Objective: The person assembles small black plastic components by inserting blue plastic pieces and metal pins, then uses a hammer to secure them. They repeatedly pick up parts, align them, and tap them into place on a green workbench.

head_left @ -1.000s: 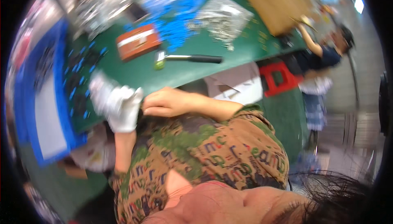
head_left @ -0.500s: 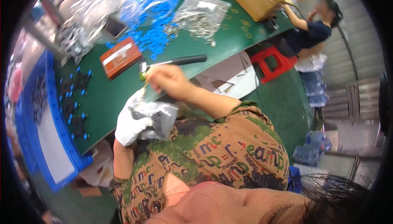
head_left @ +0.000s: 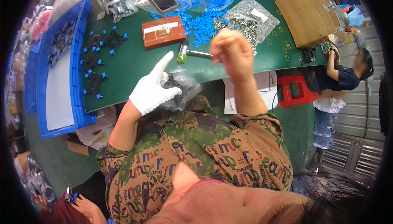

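My left hand (head_left: 152, 88), in a white glove, holds a clear plastic bag (head_left: 189, 85) with dark parts inside, just off the table's near edge. Its thumb and fingers hold the bag while one finger points up. My bare right hand (head_left: 235, 56) is raised over the table edge, blurred, its fingers curled; what they hold, if anything, I cannot make out. Behind it lies a hammer (head_left: 199, 54) with a green-ended head, its handle partly hidden by the hand. An orange-brown box (head_left: 163, 32) stands beyond the hammer head.
Blue clips (head_left: 200, 29), a bag of metal pins (head_left: 250, 19), a phone (head_left: 164, 0) and yellow rubber bands (head_left: 287, 45) lie on the green table. Black-and-blue assemblies (head_left: 95, 84) sit left, beside a blue bin (head_left: 61, 121). A cardboard box (head_left: 305, 15) and co-worker (head_left: 346, 74) are right.
My right hand has moved away from the gloved hand, rightward over the hammer handle. The yellow band stretched between the hands no longer shows there. The view has swung, shifting the table in the picture.
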Demonstrator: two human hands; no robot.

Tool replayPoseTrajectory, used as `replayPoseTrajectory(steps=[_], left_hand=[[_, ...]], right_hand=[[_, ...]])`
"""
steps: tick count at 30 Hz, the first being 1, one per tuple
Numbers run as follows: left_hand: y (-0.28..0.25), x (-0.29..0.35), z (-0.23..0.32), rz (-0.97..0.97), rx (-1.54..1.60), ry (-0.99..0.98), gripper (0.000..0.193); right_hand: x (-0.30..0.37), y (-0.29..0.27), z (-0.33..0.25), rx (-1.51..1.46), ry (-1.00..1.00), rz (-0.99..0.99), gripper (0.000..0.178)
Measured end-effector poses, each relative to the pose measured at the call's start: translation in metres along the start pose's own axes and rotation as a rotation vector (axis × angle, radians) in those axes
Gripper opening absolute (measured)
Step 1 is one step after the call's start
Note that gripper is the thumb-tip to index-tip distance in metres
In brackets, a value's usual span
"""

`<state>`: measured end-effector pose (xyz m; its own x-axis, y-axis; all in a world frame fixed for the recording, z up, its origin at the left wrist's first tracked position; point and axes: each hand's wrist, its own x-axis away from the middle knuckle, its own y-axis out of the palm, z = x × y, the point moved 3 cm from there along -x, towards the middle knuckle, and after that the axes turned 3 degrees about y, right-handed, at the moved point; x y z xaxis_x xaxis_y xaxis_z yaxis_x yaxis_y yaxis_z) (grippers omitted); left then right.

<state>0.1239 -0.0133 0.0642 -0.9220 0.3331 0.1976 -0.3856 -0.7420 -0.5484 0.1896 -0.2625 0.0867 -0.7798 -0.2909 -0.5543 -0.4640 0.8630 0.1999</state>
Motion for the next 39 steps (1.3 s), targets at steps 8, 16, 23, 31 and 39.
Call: replayPoseTrajectory(steps=[8, 16, 23, 31, 39], left_hand=[[-0.075, -0.011, -0.106, 0.383, 0.204, -0.001, 0.095], [-0.122, -0.033, -0.135, 0.199, 0.015, -0.03, 0.08], [-0.12, -0.041, -0.104, 0.087, -0.418, -0.087, 0.08], [-0.095, 0.005, -0.086, 0.585, -0.315, 0.092, 0.048], [-0.058, 0.08, -0.1, 0.801, -0.09, 0.108, 0.027]], right_hand=[[0.063, -0.24, -0.033, 0.912, 0.272, 0.644, 0.027], [0.092, -0.314, -0.03, 2.12, 0.509, 0.576, 0.045], [-0.014, -0.127, -0.034, 1.605, 0.085, 0.103, 0.028], [-0.046, 0.065, 0.057, 1.315, -0.157, -0.558, 0.025], [-0.069, 0.109, 0.119, 1.312, 0.004, -0.697, 0.024]])
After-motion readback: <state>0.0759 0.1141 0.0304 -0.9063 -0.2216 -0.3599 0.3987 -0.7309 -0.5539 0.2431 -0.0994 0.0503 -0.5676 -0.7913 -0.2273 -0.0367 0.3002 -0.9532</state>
